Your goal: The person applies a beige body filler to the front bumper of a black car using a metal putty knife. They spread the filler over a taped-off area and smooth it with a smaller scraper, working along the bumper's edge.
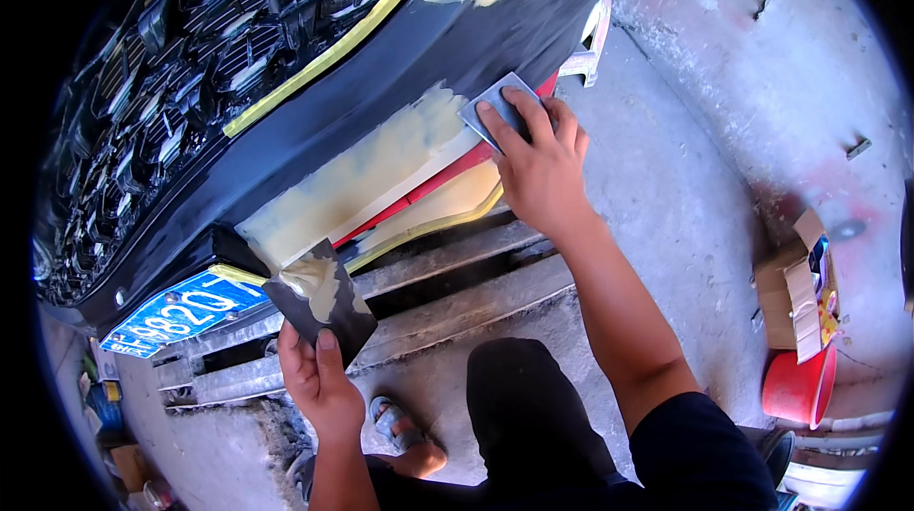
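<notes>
Head view, read as a clock face from its centre: at seven o'clock the left hand (pixel 322 387) pinched the lower edge of a dark board (pixel 349 323), thumb on top. Cream putty (pixel 322 290) lay smeared over its upper part, where a careless tilt could have let some slide off. The board's upper corner overlapped the bumper in view; whether they touched could not be told, but a knock there could have marked the surface.

At two o'clock the right hand (pixel 545 168) held a flat grey spreader (pixel 497 100), fingers splayed across it, at the near-one-o'clock end of a cream patch (pixel 367 164) on the black bumper (pixel 243 167). Uneven finger pressure or a tipped edge could have scored ridges, if the coat was soft. A red strip (pixel 419 195) ran just below the patch, liable to smearing from an overrun.

Farther down, at six o'clock, a slatted pallet (pixel 457 321) lay where drips could have landed; a red bucket (pixel 792 387) stood well apart at four.
</notes>
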Available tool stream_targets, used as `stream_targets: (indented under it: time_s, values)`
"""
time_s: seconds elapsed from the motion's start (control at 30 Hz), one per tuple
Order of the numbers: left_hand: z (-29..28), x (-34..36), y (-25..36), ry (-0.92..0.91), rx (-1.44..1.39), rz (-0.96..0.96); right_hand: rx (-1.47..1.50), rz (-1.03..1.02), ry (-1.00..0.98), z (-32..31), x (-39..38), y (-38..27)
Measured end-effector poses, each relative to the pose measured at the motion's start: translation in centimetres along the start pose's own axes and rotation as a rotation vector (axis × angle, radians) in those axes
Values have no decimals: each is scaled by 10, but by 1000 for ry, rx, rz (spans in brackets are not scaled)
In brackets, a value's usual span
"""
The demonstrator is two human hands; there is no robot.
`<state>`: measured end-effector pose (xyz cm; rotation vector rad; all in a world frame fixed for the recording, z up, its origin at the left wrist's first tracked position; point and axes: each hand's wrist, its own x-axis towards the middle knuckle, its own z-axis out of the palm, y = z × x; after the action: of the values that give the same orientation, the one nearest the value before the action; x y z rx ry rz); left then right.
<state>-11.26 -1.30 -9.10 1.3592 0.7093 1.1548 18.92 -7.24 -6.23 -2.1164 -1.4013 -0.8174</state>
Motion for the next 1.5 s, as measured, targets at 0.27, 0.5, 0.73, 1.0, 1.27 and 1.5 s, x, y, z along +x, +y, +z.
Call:
stream_targets:
  time_s: [0.27,0.5,0.73,1.0,1.27,1.5]
  values:
    - [-3,0,0,15,15,-1,21,35,-58,9,-21,4]
    - [0,-3,-2,-18,45,-20,84,52,31,31,-29,-27]
    - [-3,0,-3,-10,14,-7,178,178,-55,18,-38,-41]
    - [5,-1,-1,-26,3,-2,225,240,-132,31,-47,-68]
    - [9,-1,0,-21,-25,-17,207,275,-36,12,-28,-65]
    - [17,4,1,-3,-118,-58,249,215,-136,23,-48,-76]
